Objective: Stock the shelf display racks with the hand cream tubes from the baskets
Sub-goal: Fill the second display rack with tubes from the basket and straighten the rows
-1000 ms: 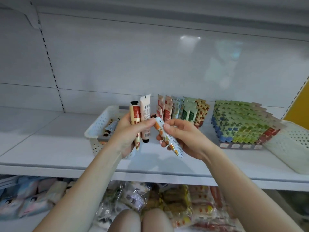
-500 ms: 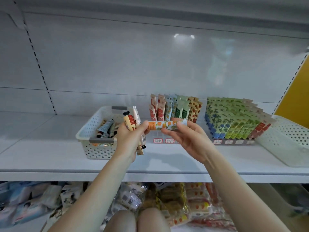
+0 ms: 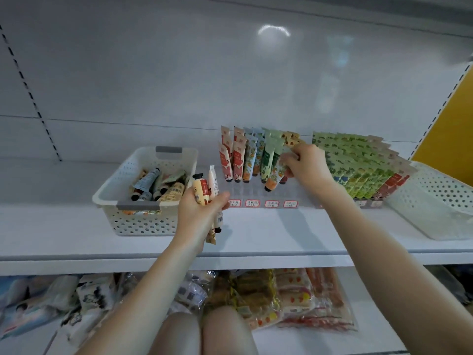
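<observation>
my left hand [image 3: 202, 211] hangs over the front of the shelf [image 3: 256, 242], fingers curled round two tubes [image 3: 201, 189], one cap up, one cap down. just left sits a basket [image 3: 107, 194] of loose ones. further in, my right hand [image 3: 307, 162] pinches one orange tube [image 3: 273, 175], tilted and cap down, at the clear rack [image 3: 256, 194], hiding the right end of its rows. a second rack [image 3: 358, 170] stands beside it, then a second basket [image 3: 435, 201].

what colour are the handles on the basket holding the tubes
Grey handles on a cream perforated basket, clearest in the head view.
</observation>
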### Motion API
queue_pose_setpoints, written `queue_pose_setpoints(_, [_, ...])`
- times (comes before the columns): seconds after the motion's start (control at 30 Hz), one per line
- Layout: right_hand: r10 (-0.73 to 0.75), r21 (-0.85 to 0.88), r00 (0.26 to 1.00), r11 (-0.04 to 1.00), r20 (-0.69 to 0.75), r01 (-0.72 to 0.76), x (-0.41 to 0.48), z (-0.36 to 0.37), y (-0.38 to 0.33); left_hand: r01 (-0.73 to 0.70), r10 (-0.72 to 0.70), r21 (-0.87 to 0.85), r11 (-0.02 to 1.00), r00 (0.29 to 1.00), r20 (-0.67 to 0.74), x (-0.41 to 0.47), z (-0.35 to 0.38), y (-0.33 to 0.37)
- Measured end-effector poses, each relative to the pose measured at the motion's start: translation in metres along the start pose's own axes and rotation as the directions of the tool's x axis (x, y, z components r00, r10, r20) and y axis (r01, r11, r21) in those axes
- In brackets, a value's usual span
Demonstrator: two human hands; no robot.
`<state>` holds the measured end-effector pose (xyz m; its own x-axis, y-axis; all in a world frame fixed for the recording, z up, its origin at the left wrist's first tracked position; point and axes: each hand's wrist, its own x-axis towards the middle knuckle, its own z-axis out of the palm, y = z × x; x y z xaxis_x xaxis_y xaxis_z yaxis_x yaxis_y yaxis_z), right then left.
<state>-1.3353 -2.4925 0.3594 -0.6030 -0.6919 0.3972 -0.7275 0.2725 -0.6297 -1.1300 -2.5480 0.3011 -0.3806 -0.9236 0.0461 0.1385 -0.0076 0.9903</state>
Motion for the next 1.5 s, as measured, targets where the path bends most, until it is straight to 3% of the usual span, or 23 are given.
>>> queue_pose_setpoints(0.1, [-0.031, -0.167, 0.999, 0.985, 0.043, 0.038, 0.021, 0.005, -0.004, 0.009, -0.009, 0.000, 1.000, 1.000, 0.019, 0.002, 0.003, -0.001])
queue_pose_setpoints(0.2, [-0.062, -0.218, 0.997, 0.973, 0.055, 0.073, 0.042, 0.016, -0.006, 0.017, -0.017, 0.000, 1.000, 1.000, 0.019, 0.007, 0.004, -0.003])
queue_pose_setpoints(0.37, [0.029, -0.250, 0.997, 0.968, 0.068, -0.011, 0.069, 0.032, -0.009, 0.017, -0.017, 0.010, 1.000, 0.999, 0.030, 0.015, 0.002, -0.006])
queue_pose_setpoints(1.2, [-0.050, -0.513, 0.977, 0.845, 0.206, 0.152, 0.092, 0.063, -0.006, 0.069, -0.070, 0.051, 0.996, 0.997, 0.017, 0.029, 0.005, -0.021])
queue_pose_setpoints(1.5, [-0.030, -0.511, 0.976, 0.849, 0.214, 0.138, 0.090, 0.064, -0.008, 0.085, -0.087, 0.050, 0.995, 0.995, 0.042, 0.027, 0.006, -0.020])
